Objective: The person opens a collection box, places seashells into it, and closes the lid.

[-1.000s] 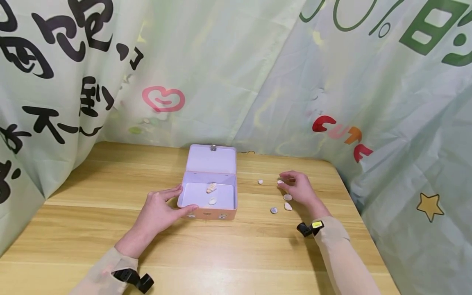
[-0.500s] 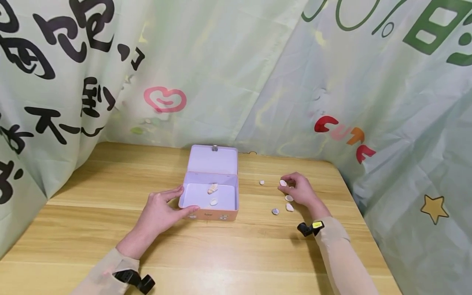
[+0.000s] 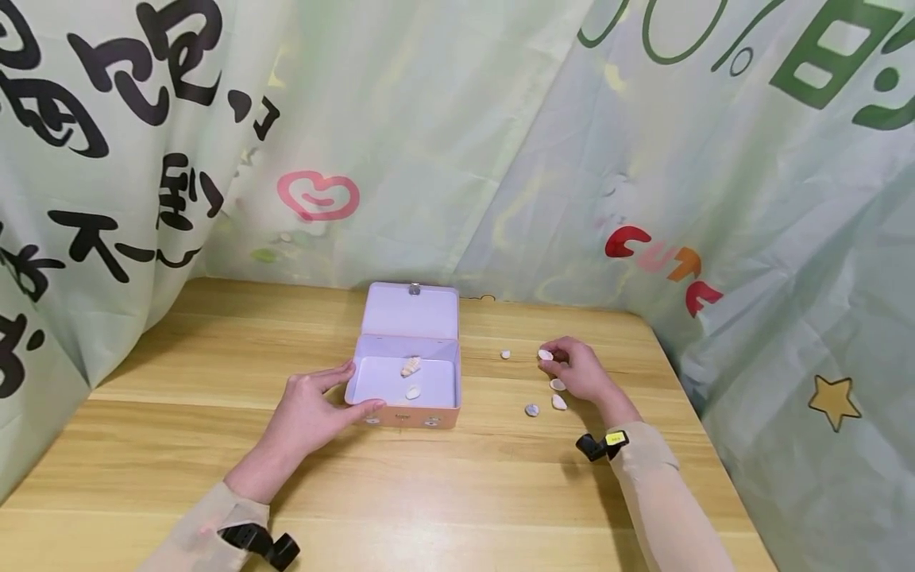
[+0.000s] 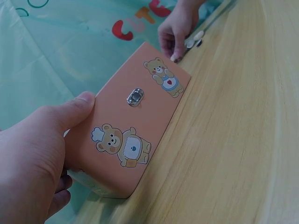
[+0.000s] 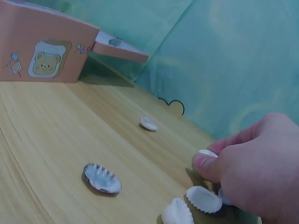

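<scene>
My left hand (image 3: pixel 307 409) grips the left end of a tin box (image 3: pixel 422 416), thumb at the front and fingers around the side. The box is orange-pink with bear pictures and a metal clasp (image 4: pixel 135 97); its lilac lid (image 3: pixel 409 311) stands open. Inside lie a spiral seashell (image 3: pixel 411 366) and a small white shell (image 3: pixel 413 392). To the right of the box, my right hand (image 3: pixel 581 370) pinches a white seashell (image 5: pixel 208 153) between thumb and fingertips, close over the table. Its hold hides part of that shell.
Near my right hand lie a ribbed white shell (image 5: pixel 204 199), another white shell (image 5: pixel 177 213) and a dark-edged shell (image 5: pixel 102 178). A small shell (image 3: pixel 505 354) sits nearer the box. A printed curtain (image 3: pixel 429 143) hangs behind the wooden table (image 3: pixel 429 500).
My right hand has closed its fingertips on the white shell and tilted it up a little from where it lay. The left hand and the box stay in place.
</scene>
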Motion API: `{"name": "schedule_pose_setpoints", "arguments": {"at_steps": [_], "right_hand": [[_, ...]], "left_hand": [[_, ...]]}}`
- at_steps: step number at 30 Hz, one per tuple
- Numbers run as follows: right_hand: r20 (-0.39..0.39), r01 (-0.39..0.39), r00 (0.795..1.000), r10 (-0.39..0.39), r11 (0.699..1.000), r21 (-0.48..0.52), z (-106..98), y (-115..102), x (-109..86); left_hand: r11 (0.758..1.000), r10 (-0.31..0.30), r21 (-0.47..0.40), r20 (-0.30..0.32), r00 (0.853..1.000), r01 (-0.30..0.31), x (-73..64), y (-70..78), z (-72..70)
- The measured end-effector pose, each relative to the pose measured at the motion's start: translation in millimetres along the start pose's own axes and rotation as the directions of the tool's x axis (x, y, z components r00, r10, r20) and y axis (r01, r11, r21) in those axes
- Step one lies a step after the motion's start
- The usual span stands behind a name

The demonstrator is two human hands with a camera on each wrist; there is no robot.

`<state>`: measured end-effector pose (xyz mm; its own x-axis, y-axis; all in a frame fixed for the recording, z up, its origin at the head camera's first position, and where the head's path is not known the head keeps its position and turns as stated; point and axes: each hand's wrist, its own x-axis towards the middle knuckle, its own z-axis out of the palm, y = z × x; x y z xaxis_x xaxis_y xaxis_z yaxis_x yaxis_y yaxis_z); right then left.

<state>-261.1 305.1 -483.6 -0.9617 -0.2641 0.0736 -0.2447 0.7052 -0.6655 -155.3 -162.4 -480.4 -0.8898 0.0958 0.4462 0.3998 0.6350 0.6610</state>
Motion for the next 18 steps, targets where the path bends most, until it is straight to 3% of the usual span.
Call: {"name": "schedule_pose_setpoints", "arguments": {"at_steps": [6,18], "right_hand": [[-0.004,0.067,0.998,-0.067,0.998,0.022,-4,-9,-0.6],[-0.015,0.123,0.992,-0.123,0.992,0.036,-14,-51,-0.6]], "left_hand": [[1.000,0.006,0.003,-0.004,1.000,-0.006,-1.7,0.1,-0.7],[1.000,-0.021,0.011,0.012,1.000,0.021,-1.4,2.2,-0.9]]}}
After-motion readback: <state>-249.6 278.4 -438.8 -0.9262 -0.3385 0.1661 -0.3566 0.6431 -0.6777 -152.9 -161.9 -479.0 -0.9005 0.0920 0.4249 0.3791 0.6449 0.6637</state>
